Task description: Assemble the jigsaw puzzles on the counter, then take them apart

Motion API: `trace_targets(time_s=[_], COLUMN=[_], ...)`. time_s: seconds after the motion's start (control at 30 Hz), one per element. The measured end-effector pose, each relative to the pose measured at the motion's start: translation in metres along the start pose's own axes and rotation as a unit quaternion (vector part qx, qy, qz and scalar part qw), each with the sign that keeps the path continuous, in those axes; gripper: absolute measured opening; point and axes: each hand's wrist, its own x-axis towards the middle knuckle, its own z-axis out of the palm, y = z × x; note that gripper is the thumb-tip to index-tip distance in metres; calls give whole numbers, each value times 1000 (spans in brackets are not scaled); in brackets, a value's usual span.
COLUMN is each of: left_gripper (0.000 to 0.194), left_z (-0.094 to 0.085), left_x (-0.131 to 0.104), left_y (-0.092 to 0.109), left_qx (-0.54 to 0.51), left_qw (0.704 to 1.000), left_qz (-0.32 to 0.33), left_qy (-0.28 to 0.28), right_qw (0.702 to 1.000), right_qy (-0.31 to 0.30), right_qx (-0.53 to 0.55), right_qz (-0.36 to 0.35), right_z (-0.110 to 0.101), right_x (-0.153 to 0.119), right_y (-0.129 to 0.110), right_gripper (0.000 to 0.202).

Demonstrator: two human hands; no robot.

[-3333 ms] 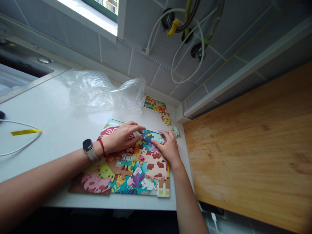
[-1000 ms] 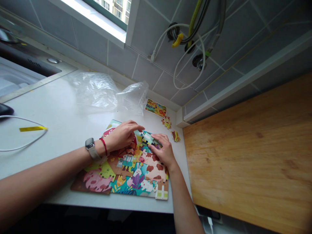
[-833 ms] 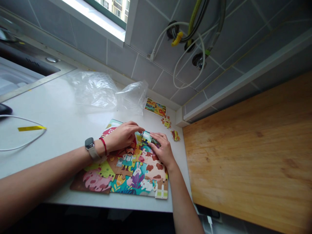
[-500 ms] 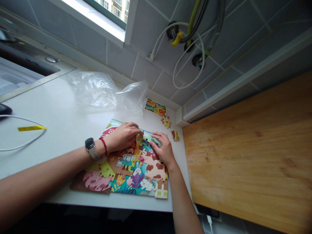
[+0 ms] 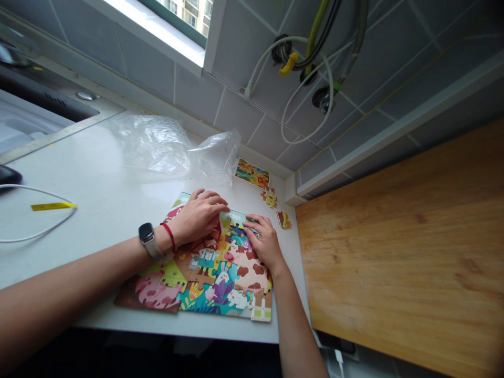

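Observation:
A colourful farm-picture jigsaw puzzle (image 5: pixel 220 273) lies flat near the counter's front edge, its pieces joined. My left hand (image 5: pixel 200 215) rests over its upper left part with the fingers apart, hiding some of the red barn; nothing shows in its grasp. On the upper right part, my right hand (image 5: pixel 263 239) touches the puzzle with thumb and fingers apart, and it holds nothing visible. Behind and right of the puzzle are a few loose joined pieces (image 5: pixel 269 197) and another small piece group (image 5: pixel 283 219). A printed picture card (image 5: pixel 252 173) lies behind them by the wall.
Crumpled clear plastic bags (image 5: pixel 157 147) lie at the back of the white counter (image 5: pixel 86 178). A sink is at the far left, with a white cable (image 5: pixel 39 187) before it. A wooden board (image 5: pixel 394 241) borders the right side.
My left hand has lifted slightly and its fingers have spread, shifting a little up and left. My right hand has stayed nearly in place. The view has shifted slightly.

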Motion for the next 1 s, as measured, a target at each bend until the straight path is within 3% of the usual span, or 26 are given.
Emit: trace_targets(time_s=[0.17,0.33,0.4,0.77,1.0], left_gripper=[38,44,44,41,39], left_z=[0,2,2,-1,2], left_x=[-1,-2,-2,-2,-3], left_y=[1,1,1,5,2], left_qx=[2,17,22,38,20], left_qw=[1000,999,999,997,998], left_qz=[-7,5,8,-7,-7], left_qy=[-12,-36,-44,-60,-54], right_qw=[1000,993,992,997,997], right_qy=[7,108,123,71,58], right_qx=[12,10,3,-15,-15], right_qz=[13,36,43,31,40], right_z=[-1,-4,-4,1,0], right_x=[0,-1,-2,-4,-5], right_y=[-1,6,10,14,14], right_gripper=[25,33,38,52,51])
